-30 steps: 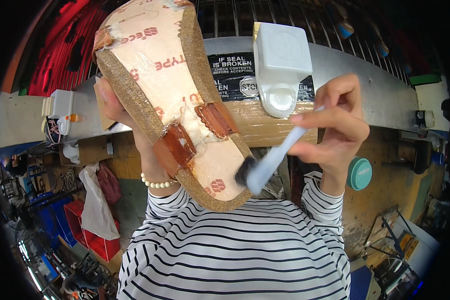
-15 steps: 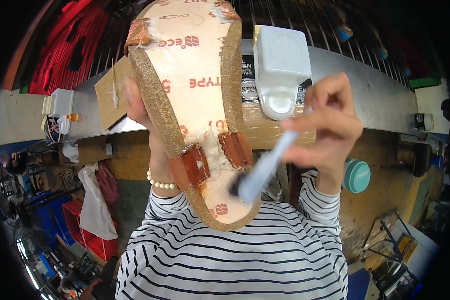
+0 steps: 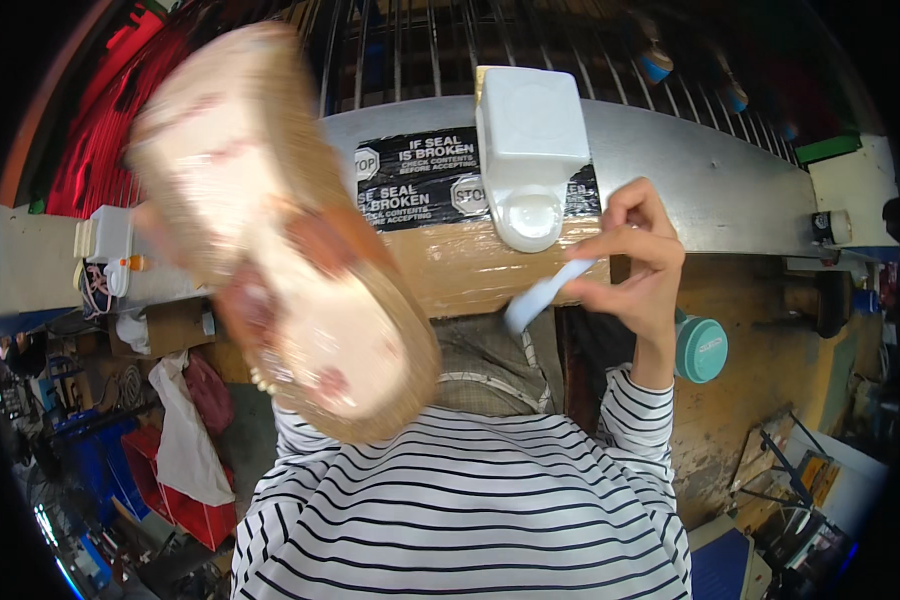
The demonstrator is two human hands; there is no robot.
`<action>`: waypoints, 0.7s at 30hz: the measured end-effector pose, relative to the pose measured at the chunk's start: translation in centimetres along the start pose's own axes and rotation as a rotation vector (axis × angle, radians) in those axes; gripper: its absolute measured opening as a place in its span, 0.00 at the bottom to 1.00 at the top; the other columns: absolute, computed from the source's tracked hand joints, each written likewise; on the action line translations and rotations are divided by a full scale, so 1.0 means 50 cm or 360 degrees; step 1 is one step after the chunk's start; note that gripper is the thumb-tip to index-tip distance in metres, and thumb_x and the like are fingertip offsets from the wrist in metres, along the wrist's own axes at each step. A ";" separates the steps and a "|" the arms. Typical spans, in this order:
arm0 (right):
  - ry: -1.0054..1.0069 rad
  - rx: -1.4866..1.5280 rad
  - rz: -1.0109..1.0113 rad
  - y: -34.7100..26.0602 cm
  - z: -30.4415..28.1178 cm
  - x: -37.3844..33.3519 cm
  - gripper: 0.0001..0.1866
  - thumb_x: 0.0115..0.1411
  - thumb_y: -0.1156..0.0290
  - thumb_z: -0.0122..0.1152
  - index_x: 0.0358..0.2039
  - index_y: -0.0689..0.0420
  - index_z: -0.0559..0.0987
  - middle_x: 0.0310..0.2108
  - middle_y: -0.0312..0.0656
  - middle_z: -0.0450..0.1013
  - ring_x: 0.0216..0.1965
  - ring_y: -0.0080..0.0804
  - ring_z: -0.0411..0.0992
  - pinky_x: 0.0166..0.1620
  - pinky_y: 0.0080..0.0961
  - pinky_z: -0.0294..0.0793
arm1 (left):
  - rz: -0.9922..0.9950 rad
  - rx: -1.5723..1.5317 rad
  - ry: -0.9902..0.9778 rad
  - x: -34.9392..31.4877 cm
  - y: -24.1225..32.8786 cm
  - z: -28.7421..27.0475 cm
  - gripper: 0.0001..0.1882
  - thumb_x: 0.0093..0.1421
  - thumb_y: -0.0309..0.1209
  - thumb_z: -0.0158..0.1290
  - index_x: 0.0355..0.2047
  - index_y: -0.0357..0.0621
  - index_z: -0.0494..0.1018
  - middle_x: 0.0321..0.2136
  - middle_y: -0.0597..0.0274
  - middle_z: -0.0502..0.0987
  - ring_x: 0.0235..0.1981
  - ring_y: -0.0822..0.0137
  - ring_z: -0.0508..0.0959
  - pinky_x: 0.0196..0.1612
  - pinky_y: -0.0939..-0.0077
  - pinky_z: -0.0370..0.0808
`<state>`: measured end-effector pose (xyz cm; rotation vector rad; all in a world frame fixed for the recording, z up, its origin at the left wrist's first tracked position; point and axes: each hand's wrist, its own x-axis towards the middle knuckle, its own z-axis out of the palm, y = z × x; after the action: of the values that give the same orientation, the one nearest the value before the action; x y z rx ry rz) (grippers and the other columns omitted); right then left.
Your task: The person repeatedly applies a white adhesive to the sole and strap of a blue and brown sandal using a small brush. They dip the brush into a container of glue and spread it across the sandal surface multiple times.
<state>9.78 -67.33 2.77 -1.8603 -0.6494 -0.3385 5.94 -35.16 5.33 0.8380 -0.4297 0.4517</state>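
Note:
A cork-edged sandal sole (image 3: 315,330) with brown leather strap ends folded onto its pale underside hangs at the left, tilted and smeared by motion. My left hand (image 3: 158,238) grips it from behind; most of that hand is hidden, with blurred fingers showing at the sole's left edge. Between thumb and fingertips, my right hand (image 3: 642,262) pinches a small pale-handled brush (image 3: 542,297), clear of the sole. Just beyond the brush stands a white plastic container (image 3: 533,130) with a round open cup (image 3: 531,222) at its front.
The container rests on a taped cardboard box (image 3: 470,268) at the metal bench (image 3: 680,165). Metal rods (image 3: 420,50) rise behind. Another white container (image 3: 110,232) sits at the left. A teal round-lidded container (image 3: 703,349) is right of my right arm; a red crate (image 3: 185,490) stands lower left.
The sole has swung left and tilted, uncovering the box top. My right hand has drawn slightly left and down, and the brush has come away from the sole's heel end.

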 end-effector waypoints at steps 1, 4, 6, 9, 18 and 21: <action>0.0086 -0.0254 0.0120 0.012 -0.017 -0.010 0.16 0.33 0.64 0.82 0.27 0.52 0.88 0.30 0.32 0.63 0.32 0.26 0.63 0.36 0.24 0.61 | 0.0025 -0.0059 -0.0072 0.007 0.022 0.009 0.38 0.63 0.55 0.51 0.64 0.44 0.61 0.64 0.53 0.62 0.63 0.60 0.64 0.65 0.53 0.60; 0.0159 -0.1038 0.0205 0.046 -0.037 -0.035 0.14 0.39 0.62 0.80 0.26 0.53 0.87 0.31 0.33 0.66 0.31 0.28 0.64 0.42 0.29 0.60 | 0.0096 -0.0212 -0.0272 0.049 0.073 0.020 0.42 0.60 0.57 0.55 0.66 0.44 0.59 0.66 0.52 0.59 0.66 0.57 0.62 0.69 0.48 0.56; 0.0075 -0.1349 0.0183 0.064 -0.029 -0.043 0.14 0.40 0.60 0.79 0.26 0.53 0.86 0.31 0.33 0.67 0.31 0.29 0.63 0.43 0.30 0.58 | 0.0104 -0.0300 -0.0463 0.074 0.089 0.022 0.46 0.58 0.58 0.58 0.68 0.45 0.58 0.68 0.52 0.58 0.68 0.55 0.61 0.71 0.45 0.53; 0.0125 -0.1286 0.0237 0.075 -0.010 -0.051 0.15 0.41 0.59 0.79 0.27 0.51 0.86 0.31 0.33 0.65 0.34 0.30 0.63 0.44 0.30 0.58 | 0.0308 0.0297 -0.0125 0.086 0.075 0.018 0.53 0.51 0.58 0.61 0.70 0.44 0.54 0.70 0.54 0.56 0.71 0.48 0.55 0.71 0.38 0.51; 0.0391 -0.1190 0.0342 0.073 -0.006 -0.102 0.09 0.46 0.65 0.77 0.25 0.53 0.86 0.29 0.36 0.65 0.22 0.28 0.60 0.26 0.26 0.59 | 0.0469 0.1210 0.0480 0.041 0.004 0.031 0.43 0.56 0.40 0.65 0.66 0.41 0.57 0.65 0.47 0.62 0.65 0.49 0.64 0.70 0.48 0.58; 0.0456 -0.0840 0.0407 0.053 0.004 -0.079 0.07 0.48 0.67 0.76 0.27 0.54 0.87 0.26 0.35 0.62 0.18 0.23 0.56 0.22 0.23 0.55 | 0.0733 0.1446 0.0377 0.022 -0.049 0.054 0.35 0.62 0.34 0.58 0.65 0.45 0.56 0.65 0.43 0.61 0.61 0.52 0.69 0.63 0.56 0.69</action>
<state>8.10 -68.92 -1.39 -2.3037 -0.1223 -0.6374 7.66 -38.51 6.03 1.5444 -0.1756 1.2101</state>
